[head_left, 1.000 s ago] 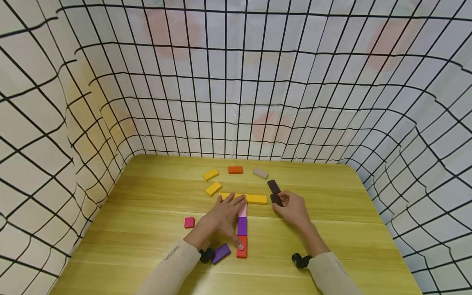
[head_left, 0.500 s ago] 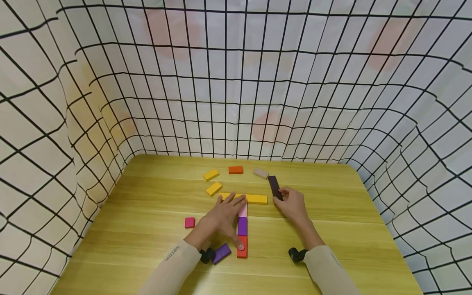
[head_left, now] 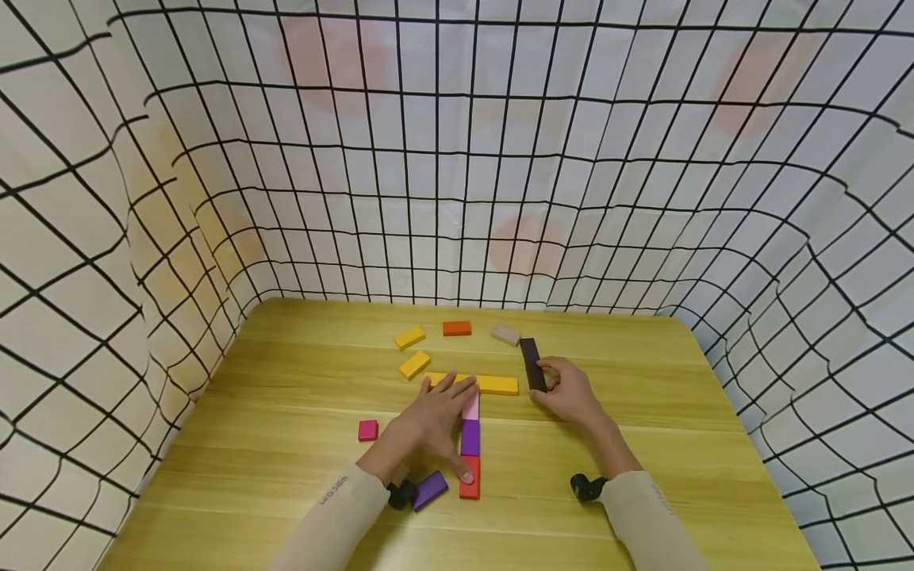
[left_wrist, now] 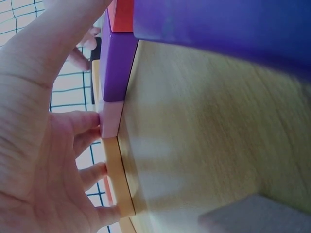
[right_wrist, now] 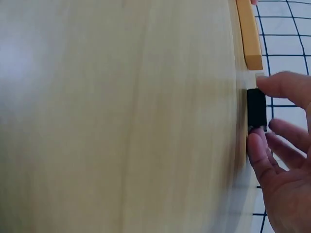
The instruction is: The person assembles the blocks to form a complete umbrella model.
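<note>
My left hand point(head_left: 432, 416) lies spread over a row of blocks. Its fingertips touch the long yellow strip point(head_left: 497, 385) and its thumb rests on the red block point(head_left: 469, 485). Between these lie a pink block point(head_left: 470, 408) and a purple block point(head_left: 470, 438); the left wrist view also shows the pink block point(left_wrist: 111, 119). My right hand point(head_left: 571, 392) pinches the near end of a black strip, the black block point(right_wrist: 256, 109) in the right wrist view. In the head view two black blocks point(head_left: 530, 357) appear joined end to end, their seam not visible.
Two short yellow blocks point(head_left: 409, 338), an orange block point(head_left: 457, 328) and a beige block point(head_left: 505, 335) lie toward the back. A pink-red square block point(head_left: 367, 431) and a loose purple block point(head_left: 430, 491) are near my left forearm. Black wire mesh point(head_left: 457, 198) surrounds the wooden table point(head_left: 286, 476).
The two black blocks stood at an angle to each other; my right hand has brought the near one into line with the far one. My left hand has stayed in place.
</note>
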Available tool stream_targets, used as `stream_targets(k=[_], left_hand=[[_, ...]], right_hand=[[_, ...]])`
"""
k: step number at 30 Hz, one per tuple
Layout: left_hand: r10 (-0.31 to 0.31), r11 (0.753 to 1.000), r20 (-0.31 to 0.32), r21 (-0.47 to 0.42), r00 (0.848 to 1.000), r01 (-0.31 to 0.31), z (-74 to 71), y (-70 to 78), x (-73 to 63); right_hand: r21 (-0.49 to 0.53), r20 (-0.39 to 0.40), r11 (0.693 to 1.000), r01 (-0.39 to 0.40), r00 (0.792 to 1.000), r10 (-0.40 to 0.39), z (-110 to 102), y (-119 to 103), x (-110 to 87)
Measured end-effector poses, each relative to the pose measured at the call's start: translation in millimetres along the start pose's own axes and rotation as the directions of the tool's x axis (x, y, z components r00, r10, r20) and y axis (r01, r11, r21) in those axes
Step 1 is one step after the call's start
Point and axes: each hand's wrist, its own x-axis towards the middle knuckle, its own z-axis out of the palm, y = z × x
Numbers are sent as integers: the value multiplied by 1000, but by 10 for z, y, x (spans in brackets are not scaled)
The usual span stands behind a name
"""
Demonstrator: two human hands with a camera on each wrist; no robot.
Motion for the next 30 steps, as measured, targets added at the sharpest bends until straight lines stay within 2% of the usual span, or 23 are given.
stream_targets(k=[3,6,11,20,30], left_hand=[[-2,1000,2,-1,1000,2,-7,-2,-2],[-1,1000,0,2,1000,1,-10,-4,-2],[4,1000,-1,4,1000,-4,-3,-6,-1],[-2,1000,-3,0,1000,2,-3,-7,1],[-3,1000,-5,4,1000,3,6,-7,10]], right_hand=[[-9,42,1000,26,999,-25,-28,20,-5],[-17,53,999,49,997,-48,-40,29,-6],[-19,50,999,50,998,-49,-43,9,-25],[37,32,998,44,998,-45,-6,-85,-62],[44,-4,999,23,1000,-23,30,-96,31]])
